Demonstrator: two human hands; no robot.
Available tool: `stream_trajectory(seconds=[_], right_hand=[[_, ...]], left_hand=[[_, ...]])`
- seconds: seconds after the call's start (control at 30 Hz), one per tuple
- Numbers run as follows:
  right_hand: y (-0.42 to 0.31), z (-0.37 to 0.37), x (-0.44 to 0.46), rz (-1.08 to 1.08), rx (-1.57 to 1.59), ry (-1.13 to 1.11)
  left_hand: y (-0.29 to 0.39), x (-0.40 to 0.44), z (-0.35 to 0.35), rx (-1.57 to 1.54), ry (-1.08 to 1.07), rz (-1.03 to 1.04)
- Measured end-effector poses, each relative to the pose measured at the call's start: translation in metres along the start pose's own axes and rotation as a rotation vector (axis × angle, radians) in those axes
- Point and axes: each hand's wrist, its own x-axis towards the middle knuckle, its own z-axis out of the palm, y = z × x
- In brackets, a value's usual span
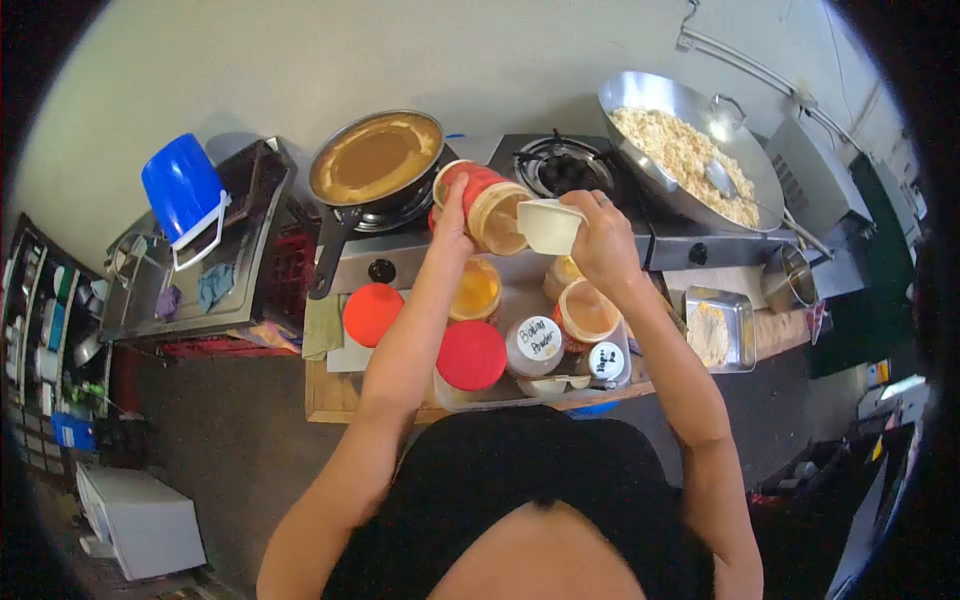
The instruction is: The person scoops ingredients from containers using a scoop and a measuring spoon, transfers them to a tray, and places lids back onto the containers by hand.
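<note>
My left hand [454, 220] is wrapped round a tilted jar [486, 199] with a red label, its open mouth facing right and brownish powder visible inside. In my right hand [606, 248] is a cream-coloured scoop [549, 228], held at the jar's mouth; I cannot see what is in it. Below both hands stands a clear plastic tub [450, 395] of containers. Among them are an open jar of yellow powder [474, 290], an open jar of pinkish-brown powder [588, 312], a jar labelled "Baking Powder" [536, 345] and a red-lidded jar [471, 356].
A frying pan [376, 160] of brown sauce sits on the left burner, its handle pointing toward me. On the right, a large wok [755, 170] holds a pale crumbly mix and a ladle [722, 180]. A metal tray [735, 325] and a blue bucket [183, 185] stand at the sides.
</note>
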Motion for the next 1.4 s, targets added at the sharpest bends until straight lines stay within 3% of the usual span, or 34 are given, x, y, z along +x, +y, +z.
stream_trajectory(seconds=[0.13,0.23,0.3,0.33,0.43,0.63,0.77,0.8,0.87,0.97,1.17,1.3,1.4], right_hand=[[0.008,0.005,-0.007,0.119,0.087,0.03],[0.03,0.015,-0.006,0.425,0.278,-0.002],[0.038,0.018,-0.01,0.702,0.629,-0.032],[0.041,0.017,-0.013,0.833,0.806,-0.043],[0.04,0.015,-0.018,0.964,0.947,0.061],[0.028,0.018,-0.012,0.224,0.125,0.198],[-0.002,0.02,-0.01,0.147,0.004,0.017],[-0.007,0.02,-0.009,0.113,0.032,0.012],[-0.003,0.023,-0.007,0.138,0.037,0.017],[0.013,0.028,-0.008,0.256,0.162,0.046],[0.048,0.049,-0.031,0.757,0.707,0.09],[0.048,0.057,-0.051,1.029,1.065,0.195],[0.041,0.051,-0.052,1.119,1.232,0.241]], left_hand=[[-0.007,0.013,-0.003,0.034,0.158,0.1],[-0.012,0.034,-0.013,0.061,0.201,0.14],[-0.011,0.01,0.0,0.062,0.159,0.104],[-0.01,-0.001,0.015,0.036,0.28,0.151],[-0.01,0.015,-0.006,-0.03,0.013,0.101],[-0.011,0.027,-0.016,-0.008,0.066,0.028],[-0.011,0.028,-0.017,0.001,0.036,-0.055],[-0.011,0.025,-0.011,0.033,0.058,0.003],[-0.015,0.013,0.003,0.096,0.106,0.116],[-0.013,0.035,-0.017,0.008,-0.044,0.033],[-0.018,0.018,0.018,0.142,0.335,0.343],[-0.019,0.023,0.015,0.099,0.349,0.338],[-0.017,0.002,0.025,0.064,0.172,0.244]])
